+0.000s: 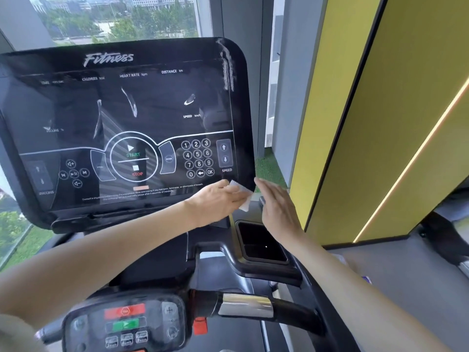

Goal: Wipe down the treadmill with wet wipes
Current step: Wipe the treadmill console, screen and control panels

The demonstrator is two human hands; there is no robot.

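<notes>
the left hand (218, 199) is pinching a white wet wipe (242, 196) against the lower right corner of the treadmill console (121, 110); the right hand (276, 207) is hovering beside it, fingers straight. smears are showing higher on the screen, so much wiping seems left.

— What sort of place is this?

— A gym. The glossy black treadmill console (121, 110) bears the word "Fitness", with labels for time, calories, heart rate, distance and speed, plus START and STOP keys.

— Anything else?

— A black handlebar with a chrome band (245, 304) and a small dark control pad with red and green buttons (125, 317). Matte yellow wall panels with a lit strip (380, 123) stand alongside. A tall window (114, 19) overlooks trees and city blocks.
</notes>
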